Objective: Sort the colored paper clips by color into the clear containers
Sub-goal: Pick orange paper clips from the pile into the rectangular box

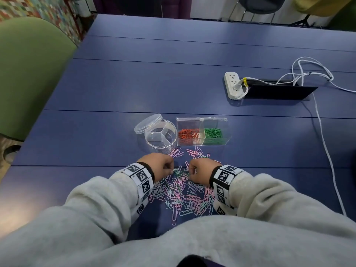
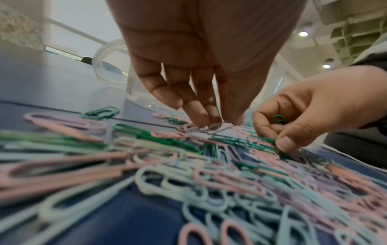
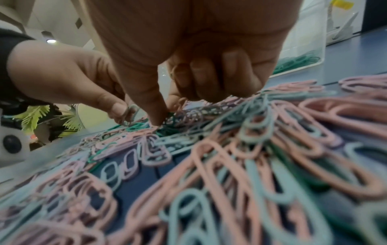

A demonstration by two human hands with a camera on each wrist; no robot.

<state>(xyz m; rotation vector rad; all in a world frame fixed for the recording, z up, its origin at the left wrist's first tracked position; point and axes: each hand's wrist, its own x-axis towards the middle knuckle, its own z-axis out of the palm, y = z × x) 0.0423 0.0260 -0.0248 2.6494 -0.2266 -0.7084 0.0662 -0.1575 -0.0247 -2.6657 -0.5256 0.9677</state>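
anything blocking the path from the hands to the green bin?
Nothing visible. The green bin stands open-topped just beyond the pile; only loose pink clips lie flat between it and the right hand.

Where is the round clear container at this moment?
In the head view the round clear container stands open on the blue table, just left of the rectangular box with orange and green clips, beyond the left hand; its lid leans against it.

Round tub (image 1: 160, 138) and divided box (image 1: 202, 132) border the clip pile's (image 1: 183, 191) far side.
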